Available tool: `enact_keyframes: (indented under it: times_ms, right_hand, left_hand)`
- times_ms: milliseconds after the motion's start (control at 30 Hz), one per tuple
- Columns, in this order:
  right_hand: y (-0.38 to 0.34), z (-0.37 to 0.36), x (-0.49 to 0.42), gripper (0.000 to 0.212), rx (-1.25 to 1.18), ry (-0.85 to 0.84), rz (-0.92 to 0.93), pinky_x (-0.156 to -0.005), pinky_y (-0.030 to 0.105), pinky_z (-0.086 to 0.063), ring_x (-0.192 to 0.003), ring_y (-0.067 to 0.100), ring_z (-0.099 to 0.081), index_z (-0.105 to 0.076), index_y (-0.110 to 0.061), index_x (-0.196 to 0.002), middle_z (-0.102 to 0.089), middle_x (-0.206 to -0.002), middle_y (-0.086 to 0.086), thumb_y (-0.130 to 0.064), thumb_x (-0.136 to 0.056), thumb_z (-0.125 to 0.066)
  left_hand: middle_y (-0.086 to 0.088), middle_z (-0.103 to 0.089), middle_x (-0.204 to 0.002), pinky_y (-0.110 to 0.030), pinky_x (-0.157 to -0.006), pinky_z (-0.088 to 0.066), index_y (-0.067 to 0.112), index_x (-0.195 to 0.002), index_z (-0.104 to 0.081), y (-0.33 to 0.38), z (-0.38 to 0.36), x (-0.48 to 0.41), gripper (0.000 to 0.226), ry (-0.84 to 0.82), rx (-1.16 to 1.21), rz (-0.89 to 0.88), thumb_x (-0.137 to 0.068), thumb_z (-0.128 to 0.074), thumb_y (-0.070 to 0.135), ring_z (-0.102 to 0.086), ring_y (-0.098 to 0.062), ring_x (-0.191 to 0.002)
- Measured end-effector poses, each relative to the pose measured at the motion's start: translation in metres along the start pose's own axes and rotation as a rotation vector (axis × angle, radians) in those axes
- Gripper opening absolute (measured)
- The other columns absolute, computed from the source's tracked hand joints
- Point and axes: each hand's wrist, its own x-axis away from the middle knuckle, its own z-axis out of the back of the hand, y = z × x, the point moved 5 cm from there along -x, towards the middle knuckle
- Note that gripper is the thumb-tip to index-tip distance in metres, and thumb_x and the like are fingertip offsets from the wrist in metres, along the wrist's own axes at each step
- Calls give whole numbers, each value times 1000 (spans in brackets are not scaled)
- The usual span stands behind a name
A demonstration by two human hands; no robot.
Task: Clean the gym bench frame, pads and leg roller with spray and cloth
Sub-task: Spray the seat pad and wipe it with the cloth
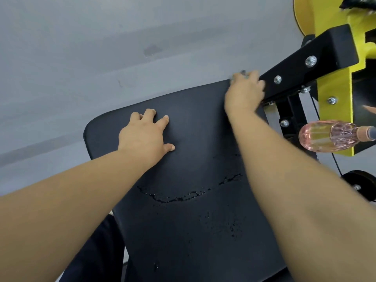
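A black bench pad [193,139] fills the middle of the view, with wet streaks and droplets [179,197] across its lower half. My left hand [146,133] rests flat on the pad's upper left part, fingers spread. At the pad's far right corner my right hand [244,92] is curled against the black frame bracket [301,72]. It grips a small grey cloth [242,73], of which only a bit shows above the fingers. A pink clear spray bottle [325,136] lies on its side on the frame at the right.
The yellow frame upright [333,86] with bolts stands to the right of the pad. A black round part [360,184] sits low at the right edge. Grey floor [101,58] lies beyond the pad. Dark trousers [97,251] show at the lower left.
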Motion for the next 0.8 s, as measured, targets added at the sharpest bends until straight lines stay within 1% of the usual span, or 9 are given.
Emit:
enact_keyframes:
  times_ms: [133,200,333,433,500,567,667,700,800]
  right_hand:
    - [-89,-10,67,28,-185,-119,566,-77,37,-40,-101,35,-48,-62,-21,-118,-49,-128,12,-23,-94,-48]
    - [-86,-5,67,25,-161,-83,713,-70,39,-41,-90,38,-53,-67,-22,-111,-57,-116,15,-26,-91,-54]
    - [14,2,13,26,-51,77,209,-78,43,-45,-99,39,-50,-65,-26,-115,-51,-123,15,-28,-95,-48]
    - [39,3,29,29,-65,85,-15,-78,39,-37,-101,34,-46,-60,-30,-120,-47,-129,8,-28,-97,-44]
    - [8,2,68,25,-113,86,67,-67,35,-33,-90,35,-50,-65,-29,-112,-54,-118,10,-24,-93,-50]
    - [-23,5,115,21,-193,95,301,-59,32,-33,-73,33,-53,-69,-26,-101,-61,-102,11,-20,-85,-57]
    - [-4,12,144,27,-176,13,626,-58,31,-40,-69,30,-53,-71,-27,-102,-64,-98,8,-25,-84,-51]
    - [18,15,135,28,-168,44,598,-58,33,-43,-69,31,-54,-72,-26,-102,-64,-99,9,-25,-84,-50]
    - [87,22,106,28,-143,156,207,-65,43,-48,-76,41,-54,-71,-21,-107,-61,-106,18,-22,-86,-52]
  left_hand:
    - [4,-20,-148,-34,-71,-42,35,-146,-18,0,-1,1,75,7,-22,2,-84,-49,62,-23,-24,-132]
    - [4,-19,-149,-34,-71,-44,36,-146,-18,-1,0,0,75,11,-25,-1,-84,-49,62,-22,-24,-133]
    - [4,-15,-151,-37,-79,-46,35,-147,-15,0,-3,2,74,6,14,1,-86,-48,61,-19,-24,-136]
    - [3,-7,-156,-41,-103,-36,34,-148,-11,2,-8,3,73,-16,99,30,-89,-48,55,-9,-25,-142]
    - [2,-2,-157,-44,-112,-26,32,-149,-9,4,-12,4,72,-31,142,41,-91,-48,51,-3,-26,-144]
    - [1,2,-158,-44,-116,-18,31,-149,-6,5,-14,5,72,-33,161,47,-93,-47,48,1,-28,-145]
    - [-1,5,-158,-45,-118,-9,29,-150,-4,5,-17,4,72,-33,179,47,-94,-46,45,5,-28,-145]
    - [-1,6,-158,-45,-118,-7,28,-150,-4,5,-17,4,71,-29,190,50,-94,-46,44,6,-28,-145]
    - [-2,3,-158,-44,-118,-7,25,-150,-4,9,-19,10,68,30,209,39,-96,-43,39,4,-30,-145]
